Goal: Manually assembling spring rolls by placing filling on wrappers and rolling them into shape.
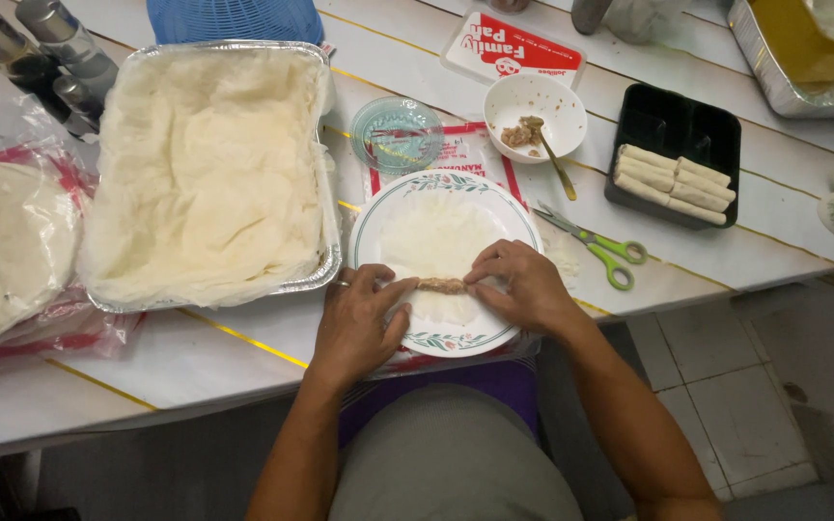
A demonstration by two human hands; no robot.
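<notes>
- A thin, pale, translucent spring roll wrapper (436,246) is lying flat on a floral-rimmed white plate (523,227) at the counter (243,352) edge, with a short brown strip of meat filling (442,286) across its 6 o'clock part.
- The left hand (359,323) is pressing the wrapper at the filling's 9 o'clock end, fingers curled over it.
- The right hand (523,285) is pinching the wrapper at the 3 o'clock end.
- Green-handled scissors (600,246) are lying at the plate's 3 o'clock, and a foil tray of wrappers (209,174) is sitting at 9 o'clock.

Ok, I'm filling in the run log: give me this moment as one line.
left hand: on wrapper | right hand: on wrapper | filling strip: between hands | plate: on table | finished rolls: black tray
</notes>
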